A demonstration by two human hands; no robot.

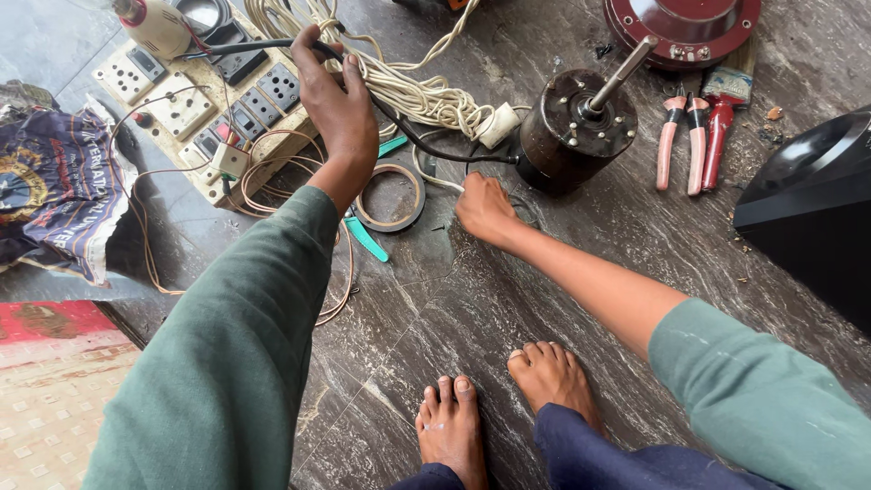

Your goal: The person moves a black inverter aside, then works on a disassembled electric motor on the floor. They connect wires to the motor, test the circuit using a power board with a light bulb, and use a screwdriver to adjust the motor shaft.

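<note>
At the far left, a blue printed cloth bag (54,195) is cut off by the edge of the view. Next to it a pale wooden board of switches and sockets (195,109) lies on the grey streaked stone floor (454,299), and thin copper wire (272,172) loops over it. The left hand (337,104) is up above the board. Its fingers are curled tight around a thin black cable (426,145). The cable runs from the hand down and to the right, to the motor.

A round roll of tape (392,195) lies under the left wrist. A bundle of cream cord (399,86) lies behind the hand.

The right hand (485,209) rests low on the floor, just left of the dark brown round motor (576,132). It seems to pinch something there, but the fingers hide it, so I cannot tell what. The motor's metal shaft (621,74) points up and to the right.

Pink-handled pliers (682,141) lie right of the motor. A dark red round cover (682,27) is cut off at the top. A black box (812,204) is cut off at the right edge.
</note>
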